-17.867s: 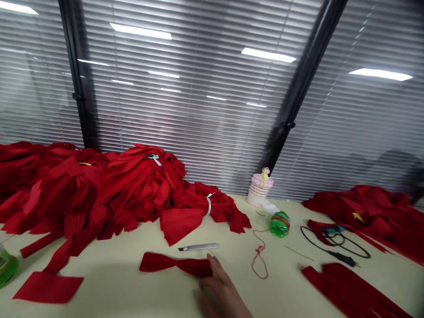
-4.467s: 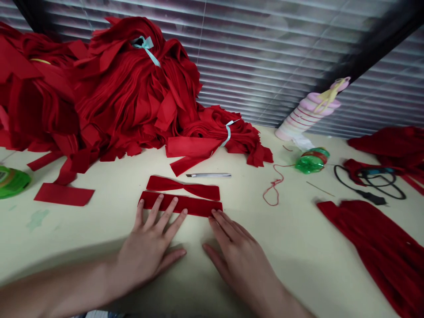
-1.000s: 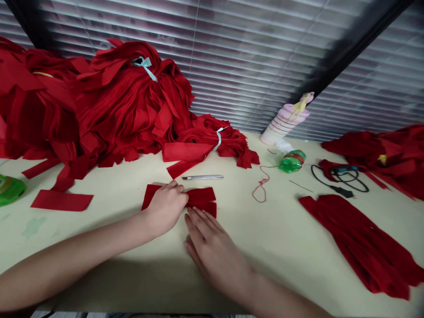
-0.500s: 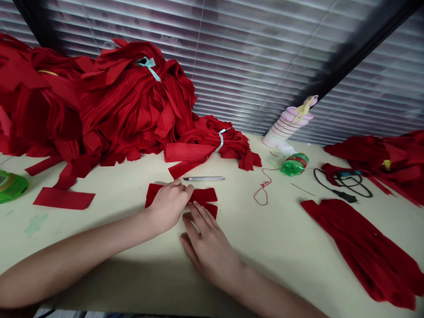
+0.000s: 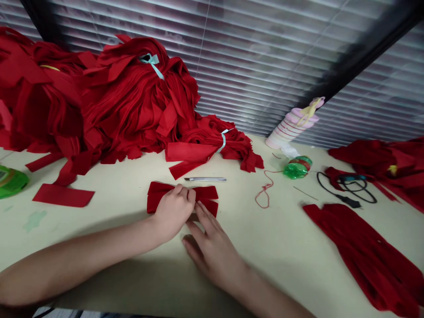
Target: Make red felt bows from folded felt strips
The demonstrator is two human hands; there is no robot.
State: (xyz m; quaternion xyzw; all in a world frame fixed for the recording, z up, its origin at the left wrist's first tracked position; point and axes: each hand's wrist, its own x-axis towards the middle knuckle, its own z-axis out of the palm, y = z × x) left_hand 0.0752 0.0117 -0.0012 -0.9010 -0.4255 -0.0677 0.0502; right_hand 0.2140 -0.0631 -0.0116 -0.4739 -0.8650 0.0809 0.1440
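Note:
Two red felt strips lie stacked as a bow (image 5: 205, 196) on the cream table (image 5: 281, 251), in front of me. My left hand (image 5: 174, 212) is closed in a pinch on the bow's middle, gathering the felt there. My right hand (image 5: 212, 247) lies flat beside it with its fingers stretched out, the fingertips touching the bow's near right wing. The left wing shows past my left knuckles; the centre is hidden under my fingers.
A big heap of red felt pieces (image 5: 99, 101) fills the back left, with a tied bundle (image 5: 215, 141). A utility knife (image 5: 205, 179) lies just behind the bow. Red string (image 5: 263, 192), a green spool (image 5: 296, 168), a pink spool (image 5: 291, 126), a black cable (image 5: 347, 190) and red strips (image 5: 361, 251) lie right.
My left hand has tightened its pinch on the bow's middle and the wings have drawn in. My right hand's fingers have slid closer to the centre.

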